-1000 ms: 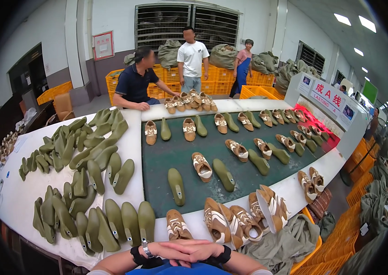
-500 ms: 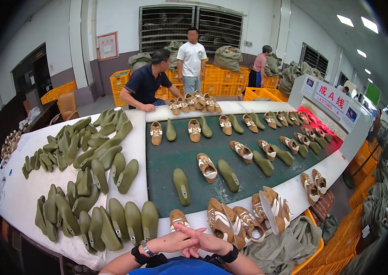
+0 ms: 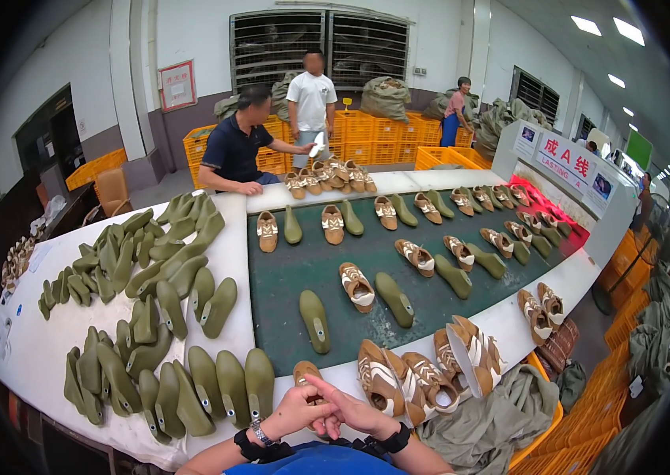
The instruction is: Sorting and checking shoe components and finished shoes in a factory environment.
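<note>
Smooth olive shoe forms (image 3: 232,385) stand in a row on the white surface (image 3: 34,356) at my left. My left hand (image 3: 297,409) and right hand (image 3: 353,412) overlap, fingers loosely curled, holding nothing, over a tan shoe (image 3: 304,371); striped shoes (image 3: 398,380) just right.

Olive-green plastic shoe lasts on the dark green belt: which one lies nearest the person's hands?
The lone olive-green plastic shoe last at the belt's near left, closest to the hands; the others lie farther up.
</note>
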`<state>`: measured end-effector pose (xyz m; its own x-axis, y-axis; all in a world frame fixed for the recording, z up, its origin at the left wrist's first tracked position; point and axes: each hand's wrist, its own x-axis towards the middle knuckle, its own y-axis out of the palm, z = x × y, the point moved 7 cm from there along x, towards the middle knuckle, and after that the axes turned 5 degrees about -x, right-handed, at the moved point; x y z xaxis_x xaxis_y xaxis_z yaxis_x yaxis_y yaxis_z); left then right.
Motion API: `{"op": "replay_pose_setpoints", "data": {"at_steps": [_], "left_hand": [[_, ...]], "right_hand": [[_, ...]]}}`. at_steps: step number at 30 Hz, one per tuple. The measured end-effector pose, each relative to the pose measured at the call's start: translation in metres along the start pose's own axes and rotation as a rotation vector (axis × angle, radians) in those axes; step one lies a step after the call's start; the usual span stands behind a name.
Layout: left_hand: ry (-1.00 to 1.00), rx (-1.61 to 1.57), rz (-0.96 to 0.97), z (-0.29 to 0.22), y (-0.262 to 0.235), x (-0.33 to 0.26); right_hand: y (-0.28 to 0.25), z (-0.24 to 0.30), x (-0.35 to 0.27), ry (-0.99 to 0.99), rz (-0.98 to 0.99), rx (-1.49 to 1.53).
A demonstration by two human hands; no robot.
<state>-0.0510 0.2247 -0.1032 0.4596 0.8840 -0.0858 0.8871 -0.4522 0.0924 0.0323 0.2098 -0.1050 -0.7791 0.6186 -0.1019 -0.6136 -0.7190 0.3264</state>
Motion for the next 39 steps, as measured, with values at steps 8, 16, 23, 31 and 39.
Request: {"op": "replay_pose_setpoints", "data": {"at_steps": [8, 16, 23, 31, 39], "left_hand": [[-0.022, -0.084, 0.092, 0.008, -0.002, 0.004], [-0.043, -0.13, 0.026, 0.009, -0.001, 0.004], [-0.024, -0.152, 0.151, 0.019, -0.003, 0.007], [-0.105, -0.029, 0.01, 0.011, -0.009, -0.002], [-0.013, 0.062, -0.089, 0.038, -0.032, -0.029]], "right_hand": [[0.006, 0.006, -0.002, 0.041, 0.008, -0.116], [0.0, 0.0, 0.001, 0.0, -0.022, -0.087], [0.005, -0.008, 0.0, 0.03, 0.061, -0.014], [0.005, -0.005, 0.005, 0.021, 0.074, -0.086], [0.028, -0.024, 0.019, 0.177, 0.229, -0.024]]}}
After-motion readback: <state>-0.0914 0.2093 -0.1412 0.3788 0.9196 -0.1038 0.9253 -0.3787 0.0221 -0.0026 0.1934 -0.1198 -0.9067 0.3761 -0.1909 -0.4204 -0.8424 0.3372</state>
